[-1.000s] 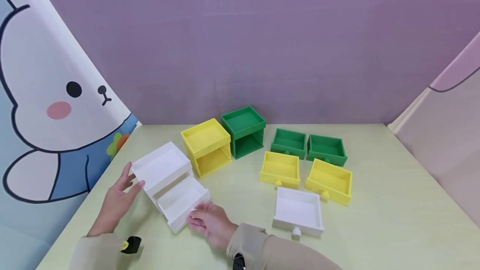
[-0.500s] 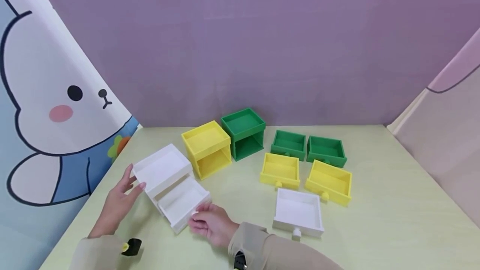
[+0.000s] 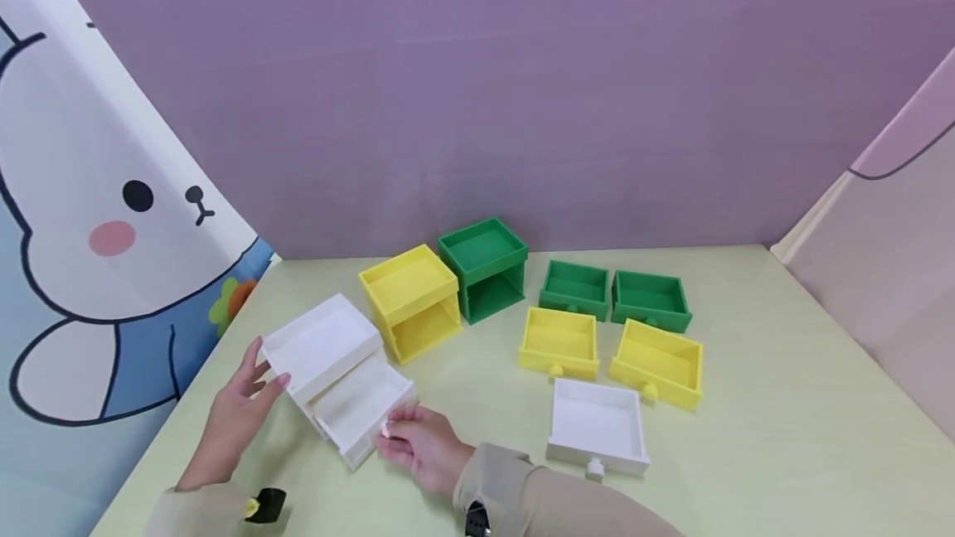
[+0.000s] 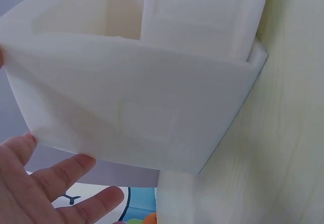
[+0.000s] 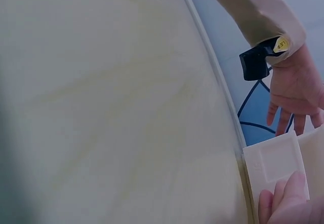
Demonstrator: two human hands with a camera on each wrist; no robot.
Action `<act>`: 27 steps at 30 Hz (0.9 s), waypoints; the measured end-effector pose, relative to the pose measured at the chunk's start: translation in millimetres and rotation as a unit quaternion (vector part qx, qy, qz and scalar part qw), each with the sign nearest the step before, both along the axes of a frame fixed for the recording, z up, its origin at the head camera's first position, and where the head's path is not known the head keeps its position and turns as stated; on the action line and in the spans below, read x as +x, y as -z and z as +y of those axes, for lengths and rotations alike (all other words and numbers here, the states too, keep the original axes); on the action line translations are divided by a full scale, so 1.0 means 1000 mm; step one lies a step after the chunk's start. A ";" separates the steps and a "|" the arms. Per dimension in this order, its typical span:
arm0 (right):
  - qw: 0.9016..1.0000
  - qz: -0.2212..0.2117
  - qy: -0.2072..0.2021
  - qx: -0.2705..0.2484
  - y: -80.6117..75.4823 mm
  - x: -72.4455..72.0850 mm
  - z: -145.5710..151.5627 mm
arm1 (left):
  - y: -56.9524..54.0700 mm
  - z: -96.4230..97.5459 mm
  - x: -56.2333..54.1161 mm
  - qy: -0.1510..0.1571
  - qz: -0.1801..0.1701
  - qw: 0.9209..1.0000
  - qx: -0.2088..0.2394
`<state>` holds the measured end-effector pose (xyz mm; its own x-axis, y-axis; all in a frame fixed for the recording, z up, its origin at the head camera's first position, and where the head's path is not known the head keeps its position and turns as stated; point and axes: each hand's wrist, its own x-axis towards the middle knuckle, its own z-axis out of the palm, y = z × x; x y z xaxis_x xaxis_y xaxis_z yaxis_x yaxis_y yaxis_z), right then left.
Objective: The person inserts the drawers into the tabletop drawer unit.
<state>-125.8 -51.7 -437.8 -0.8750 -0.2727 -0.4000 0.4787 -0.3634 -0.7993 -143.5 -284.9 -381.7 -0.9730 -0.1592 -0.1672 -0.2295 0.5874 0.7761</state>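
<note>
A white drawer cabinet (image 3: 324,346) with a tray-like top stands at the left of the table. My left hand (image 3: 235,417) holds its left side near the top, thumb by the front corner and fingers toward the back; the left wrist view shows fingertips along the cabinet's edge. A white drawer (image 3: 361,400) sits low in the cabinet, its front part sticking out. By the drawer's small white knob my right hand (image 3: 425,446) pinches with thumb and fingers. The right wrist view shows its fingers at the white drawer front (image 5: 278,160); the knob is mostly hidden there.
A yellow cabinet (image 3: 410,292) and a green cabinet (image 3: 483,259) stand behind, both with hollow fronts. To the right lie two green drawers (image 3: 574,287), two yellow drawers (image 3: 559,338) and a second white drawer (image 3: 598,421). A purple cloth (image 3: 522,106) hangs behind the table.
The white drawer has slid slightly deeper into its cabinet, with my right hand at its knob. My left hand keeps its hold. The view has tilted a little.
</note>
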 end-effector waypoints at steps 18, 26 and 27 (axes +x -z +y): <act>1.000 0.007 0.004 0.017 -0.002 0.004 0.000 | 0.000 0.000 0.000 -0.009 -0.004 1.000 0.013; 1.000 -0.004 0.027 0.012 -0.002 0.004 -0.003 | -0.001 0.002 0.002 -0.010 0.003 1.000 0.016; 0.999 -0.005 0.030 0.013 -0.002 0.004 -0.003 | -0.001 0.002 0.002 -0.009 0.002 1.000 0.015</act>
